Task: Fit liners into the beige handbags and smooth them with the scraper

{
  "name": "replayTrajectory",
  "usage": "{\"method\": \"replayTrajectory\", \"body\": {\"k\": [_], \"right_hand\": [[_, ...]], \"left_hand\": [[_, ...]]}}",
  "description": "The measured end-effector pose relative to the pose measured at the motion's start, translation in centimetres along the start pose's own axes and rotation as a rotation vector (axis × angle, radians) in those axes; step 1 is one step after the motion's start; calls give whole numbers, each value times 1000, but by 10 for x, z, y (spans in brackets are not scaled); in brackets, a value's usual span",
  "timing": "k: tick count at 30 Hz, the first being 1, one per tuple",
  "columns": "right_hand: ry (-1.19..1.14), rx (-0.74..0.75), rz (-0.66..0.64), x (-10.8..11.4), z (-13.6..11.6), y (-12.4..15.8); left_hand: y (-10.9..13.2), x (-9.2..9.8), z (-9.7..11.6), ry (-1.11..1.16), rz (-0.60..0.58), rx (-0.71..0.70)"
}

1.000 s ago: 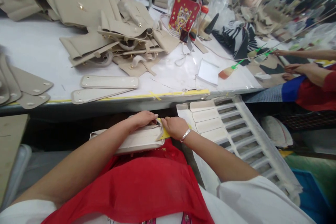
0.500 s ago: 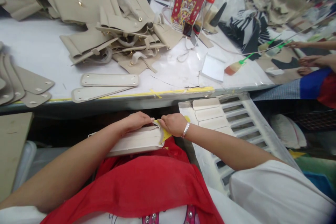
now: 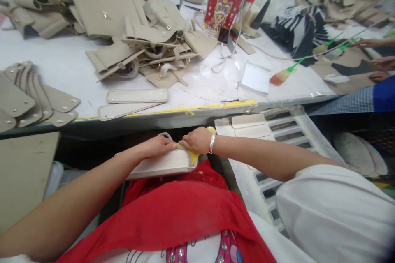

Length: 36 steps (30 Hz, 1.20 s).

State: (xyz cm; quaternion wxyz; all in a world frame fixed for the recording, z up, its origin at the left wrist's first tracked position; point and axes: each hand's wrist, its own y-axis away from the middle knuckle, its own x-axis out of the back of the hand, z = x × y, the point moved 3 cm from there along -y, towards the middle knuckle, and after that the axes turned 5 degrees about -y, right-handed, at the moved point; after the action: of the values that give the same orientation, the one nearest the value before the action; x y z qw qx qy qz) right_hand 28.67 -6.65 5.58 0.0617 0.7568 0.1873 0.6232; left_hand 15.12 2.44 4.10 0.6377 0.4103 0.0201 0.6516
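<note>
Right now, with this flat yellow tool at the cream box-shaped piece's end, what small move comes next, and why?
I'd probably steady the cream box-shaped piece with your left hand and ease the flat yellow tool along its end with your right hand, since the right grips the tool at that end and the left rests on the piece.

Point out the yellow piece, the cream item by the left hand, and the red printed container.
Yellow piece (image 3: pixel 194 157): head view, lower visible part.
Cream item (image 3: pixel 165 162): head view, side facing the wearer.
Red printed container (image 3: pixel 223 7): head view, printed front.
</note>
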Motion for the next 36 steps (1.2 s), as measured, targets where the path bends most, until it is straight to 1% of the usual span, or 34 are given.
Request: {"method": "replayTrajectory", "body": {"k": [5,8,9,11,13,15,17,18,20,24,27,30,33,34,36], "right_hand": [[50,152,-30,9,-14,-15],[96,176,-65,28,-11,-22],[114,160,-64,37,-6,-22],[151,74,-22,57,13,-15],[181,-64,30,73,39,2],[197,-191,42,78,62,26],[187,-265,24,70,75,51],[171,-289,16,63,76,62],[125,-315,11,43,71,79],[-10,-334,7,3,52,92],[-113,-333,12,-16,47,94],[-123,-330,48,-18,52,92],[-28,-318,114,-8,57,83],[12,-292,138,-3,57,78],[83,-193,171,8,55,63]], "left_hand": [[20,-5,10,-220,39,-29],[29,-4,15,-317,74,-22],[32,-4,16,-327,88,-15],[38,-3,18,-339,108,-15],[43,-6,21,-388,131,-39],[44,-11,26,-473,159,-86],[41,-20,32,-545,188,-132],[38,-25,35,-571,199,-158],[30,-34,41,-614,226,-199],[16,-46,47,-656,311,-212],[12,-52,51,-695,351,-239],[13,-59,56,-785,397,-269],[18,-67,53,-838,478,-320],[20,-70,50,-833,510,-344],[25,-73,42,-785,585,-389]]}}
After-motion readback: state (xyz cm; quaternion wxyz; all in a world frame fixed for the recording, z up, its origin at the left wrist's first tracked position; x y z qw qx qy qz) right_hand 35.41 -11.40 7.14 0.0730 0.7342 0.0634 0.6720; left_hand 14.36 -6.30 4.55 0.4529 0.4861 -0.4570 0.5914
